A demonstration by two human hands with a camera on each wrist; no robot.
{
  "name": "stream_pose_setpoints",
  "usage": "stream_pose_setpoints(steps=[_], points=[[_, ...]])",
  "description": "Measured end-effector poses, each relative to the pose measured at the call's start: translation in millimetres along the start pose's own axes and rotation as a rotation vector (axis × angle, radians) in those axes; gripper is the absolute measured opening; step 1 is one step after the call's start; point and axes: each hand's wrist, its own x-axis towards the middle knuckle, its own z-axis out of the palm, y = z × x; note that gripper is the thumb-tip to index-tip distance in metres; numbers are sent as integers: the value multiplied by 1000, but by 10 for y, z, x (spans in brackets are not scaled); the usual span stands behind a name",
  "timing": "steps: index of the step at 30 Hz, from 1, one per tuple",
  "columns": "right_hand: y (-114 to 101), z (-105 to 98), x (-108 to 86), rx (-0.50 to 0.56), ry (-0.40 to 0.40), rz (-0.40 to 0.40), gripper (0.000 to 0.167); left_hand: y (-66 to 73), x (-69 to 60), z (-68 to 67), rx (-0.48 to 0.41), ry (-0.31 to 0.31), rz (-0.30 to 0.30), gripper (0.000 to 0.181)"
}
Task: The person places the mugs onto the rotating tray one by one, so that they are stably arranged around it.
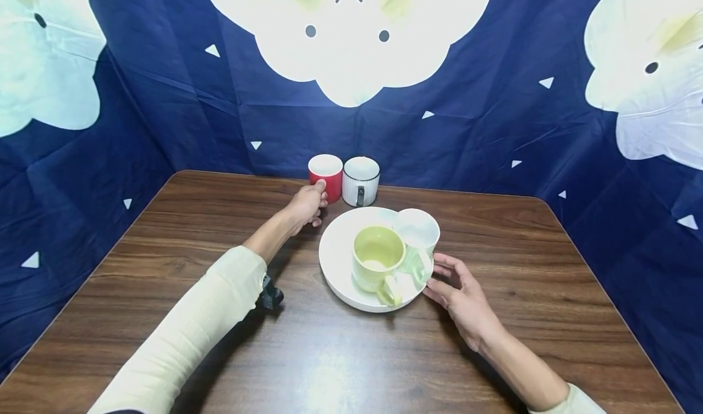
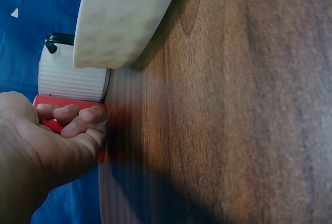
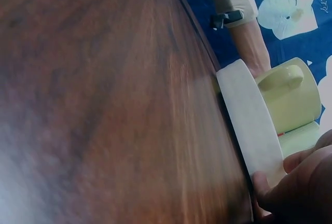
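Red outside and white within, the straight-sided mug (image 1: pixel 334 187) stands near the far edge of the desk (image 1: pixel 219 231), close beside a ribbed white mug (image 1: pixel 369 185) with a dark handle. My left grip (image 1: pixel 307 206) has hold of it, fingers curled and thumb up near the rim; whether they loop through a handle or only pinch the wall I can't tell, since the grip itself covers that side. I'd want an even squeeze, so the smooth cylinder can't swivel, and if I lift it, I'd keep its rim level and ease it off its neighbour so the two don't knock.

My right grip (image 1: pixel 465 307) pinches the right-hand rim of the white dish (image 1: pixel 336 255). Light, steady pressure seems best: pressing hard on one edge could tilt it, and two mugs stand inside. The yellow-green mug (image 1: pixel 378 260) has a thick looped handle; the mint mug (image 1: pixel 419 234), paler inside, is just beside it, near my right fingers. Round and shallow, the dish looks ceramic, its outer wall faceted. Dark wood grain underneath shines enough that I'd expect easy sliding.
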Motion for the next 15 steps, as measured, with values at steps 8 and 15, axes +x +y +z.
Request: stream_pose_setpoints(steps=[8, 15], points=[[-3, -31, 94, -5, 33, 2, 53, -8, -1, 11, -18, -7, -3, 50], [-8, -60, 86, 40, -4, -5, 66, -2, 5, 0, -21, -1, 7, 49]])
